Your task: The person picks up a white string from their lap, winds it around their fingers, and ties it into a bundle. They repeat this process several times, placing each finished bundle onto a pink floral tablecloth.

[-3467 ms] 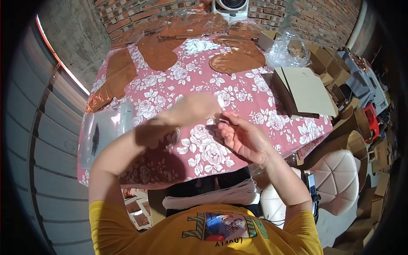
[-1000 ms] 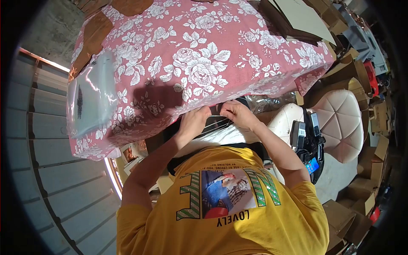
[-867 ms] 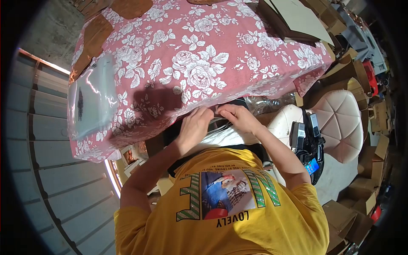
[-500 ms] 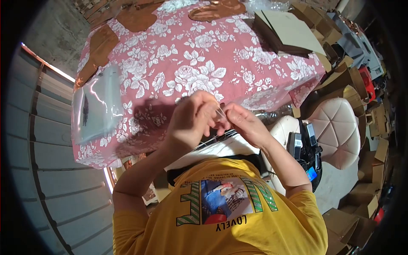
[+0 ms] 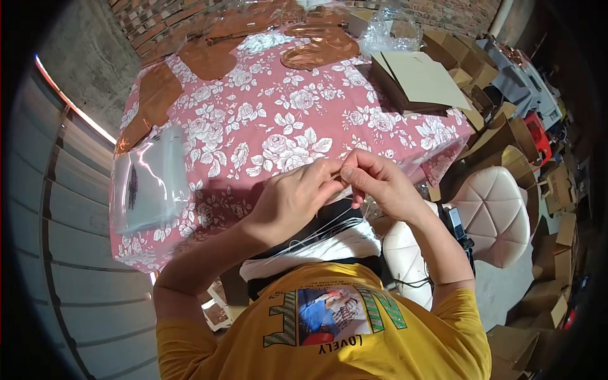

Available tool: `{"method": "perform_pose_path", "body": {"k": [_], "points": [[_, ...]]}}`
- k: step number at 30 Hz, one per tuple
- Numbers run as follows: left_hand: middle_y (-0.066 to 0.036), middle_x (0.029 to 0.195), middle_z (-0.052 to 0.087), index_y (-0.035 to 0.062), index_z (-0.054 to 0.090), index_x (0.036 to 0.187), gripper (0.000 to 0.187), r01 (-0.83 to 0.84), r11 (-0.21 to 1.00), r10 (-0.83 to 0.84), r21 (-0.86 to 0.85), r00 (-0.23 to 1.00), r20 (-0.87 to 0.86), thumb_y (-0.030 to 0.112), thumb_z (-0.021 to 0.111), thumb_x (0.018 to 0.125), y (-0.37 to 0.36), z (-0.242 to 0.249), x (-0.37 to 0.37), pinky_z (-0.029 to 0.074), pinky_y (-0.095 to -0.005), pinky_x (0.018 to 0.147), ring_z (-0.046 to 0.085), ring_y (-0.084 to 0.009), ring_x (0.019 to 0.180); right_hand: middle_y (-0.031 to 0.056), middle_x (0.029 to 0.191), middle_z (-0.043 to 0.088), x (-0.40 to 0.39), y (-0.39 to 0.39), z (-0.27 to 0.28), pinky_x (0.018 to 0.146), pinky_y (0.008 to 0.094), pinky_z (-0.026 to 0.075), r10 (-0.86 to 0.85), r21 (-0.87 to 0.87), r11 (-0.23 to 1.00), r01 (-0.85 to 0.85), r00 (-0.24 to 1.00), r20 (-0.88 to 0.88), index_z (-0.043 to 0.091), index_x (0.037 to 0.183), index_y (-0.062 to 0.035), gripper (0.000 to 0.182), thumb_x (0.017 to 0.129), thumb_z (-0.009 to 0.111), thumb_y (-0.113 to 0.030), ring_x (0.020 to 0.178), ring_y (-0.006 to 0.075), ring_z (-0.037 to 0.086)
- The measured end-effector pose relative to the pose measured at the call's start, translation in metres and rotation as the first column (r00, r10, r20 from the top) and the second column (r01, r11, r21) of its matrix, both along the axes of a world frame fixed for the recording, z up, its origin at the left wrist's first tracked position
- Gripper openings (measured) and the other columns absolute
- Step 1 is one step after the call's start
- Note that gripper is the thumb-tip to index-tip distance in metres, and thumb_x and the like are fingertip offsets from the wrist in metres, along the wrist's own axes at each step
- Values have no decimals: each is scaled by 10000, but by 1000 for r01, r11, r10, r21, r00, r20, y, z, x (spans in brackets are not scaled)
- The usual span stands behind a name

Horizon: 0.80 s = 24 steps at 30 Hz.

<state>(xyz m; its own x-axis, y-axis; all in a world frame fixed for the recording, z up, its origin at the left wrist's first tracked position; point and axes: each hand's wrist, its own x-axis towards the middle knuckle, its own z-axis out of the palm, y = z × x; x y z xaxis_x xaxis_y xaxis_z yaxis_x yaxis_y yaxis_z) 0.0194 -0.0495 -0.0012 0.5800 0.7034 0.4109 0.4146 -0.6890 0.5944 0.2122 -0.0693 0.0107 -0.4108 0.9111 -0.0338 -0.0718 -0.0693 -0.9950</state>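
Note:
Both hands meet above my lap at the near edge of the table, fingertips touching. My left hand [image 5: 294, 199] is closed in a pinch, with thin white string [image 5: 327, 223] trailing below it. Beside it, my right hand [image 5: 383, 183] pinches too, thumb against forefinger; the string's end between the fingertips is too small to make out clearly. A bundle of white strings [image 5: 342, 246] lies across my lap over dark clothing.
A pink floral tablecloth [image 5: 278, 123] covers the table. Clear plastic bags [image 5: 150, 190] lie at its left, copper-coloured sheets [image 5: 209, 58] at the back, stacked cards [image 5: 424, 79] at the right. White padded chairs [image 5: 494, 212] and cardboard boxes [image 5: 538, 291] stand on the right.
The hands have come together and turned, the left one now palm-down. More of the string bundle on my lap shows. The view has tilted slightly, showing more of the back wall.

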Motion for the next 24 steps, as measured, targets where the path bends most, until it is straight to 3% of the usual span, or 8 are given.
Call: {"method": "perform_pose_path", "body": {"k": [2, 4, 6, 11, 17, 20, 23, 24], "points": [[-77, 741, 616, 4, 563, 1020, 207, 54, 992, -62, 112, 996, 67, 58, 617, 827, 5, 5, -2, 491, -259, 574, 597, -145, 640, -8, 752, 511, 0, 2, 2, 592, 210, 452, -12, 32, 999, 11, 1000, 27, 517, 867, -25, 186, 943, 483, -191, 648, 47, 486], [-81, 675, 578, 23, 575, 981, 134, 92, 926, -38, -367, 988, 152, 100, 536, 878, 3, 14, -5, 476, -284, 510, 598, -150, 579, -15, 749, 519, -1, 3, 2, 589, 206, 441, -19, 34, 999, 17, 998, 55, 518, 870, -26, 184, 943, 483, -191, 648, 45, 488], [-31, 754, 585, -4, 599, 977, 170, 185, 632, -76, -753, 981, 177, 123, 510, 910, 8, 31, -12, 443, -210, 570, 545, -87, 642, -22, 744, 533, -1, 6, -3, 587, 201, 429, -16, 69, 998, 9, 995, 98, 520, 871, -27, 186, 942, 488, -195, 646, 45, 491], [-21, 778, 568, -5, 598, 1016, 230, 368, 301, -51, -880, 928, 370, 179, 553, 884, 20, 38, -17, 385, -180, 561, 504, -70, 651, -23, 755, 550, -7, 13, -4, 584, 191, 420, 53, 106, 993, -56, 998, 24, 518, 879, -38, 205, 951, 470, -224, 639, 37, 494], [-16, 794, 606, -11, 571, 1114, 285, 423, 638, 282, -644, 649, 706, 151, 528, 885, 21, 40, -4, 292, -141, 478, 403, -17, 558, 4, 767, 527, -39, 1, -30, 574, 221, 448, -34, 92, 995, 31, 999, 32, 491, 926, -57, 244, 975, 392, -276, 649, 61, 509], [-36, 852, 666, 28, 593, 1123, 256, -45, 898, 253, -438, 867, 429, 157, 507, 918, 37, 39, 1, 363, -156, 467, 438, 4, 532, 41, 729, 533, -45, -13, 5, 644, 279, 450, 46, 279, 947, -158, 928, 370, 498, 959, -36, 209, 960, 424, -231, 670, 124, 530], [-30, 823, 674, 38, 620, 1088, 227, 287, 713, 24, -640, 902, 432, 129, 514, 909, 44, 34, -13, 363, -150, 446, 431, 8, 498, 72, 772, 595, -20, 7, 48, 636, 281, 455, -202, 421, 897, 136, 972, 116, 567, 911, -26, 190, 922, 457, -180, 675, 130, 552], [-36, 816, 673, 28, 609, 1097, 248, 382, 614, -97, -691, 905, 414, 165, 508, 917, 41, 48, -18, 342, -136, 423, 422, 0, 460, 68, 766, 591, -3, 27, 59, 635, 275, 457, -308, 539, 832, 130, 917, 255, 571, 925, -20, 199, 921, 456, -183, 684, 119, 557]]}}
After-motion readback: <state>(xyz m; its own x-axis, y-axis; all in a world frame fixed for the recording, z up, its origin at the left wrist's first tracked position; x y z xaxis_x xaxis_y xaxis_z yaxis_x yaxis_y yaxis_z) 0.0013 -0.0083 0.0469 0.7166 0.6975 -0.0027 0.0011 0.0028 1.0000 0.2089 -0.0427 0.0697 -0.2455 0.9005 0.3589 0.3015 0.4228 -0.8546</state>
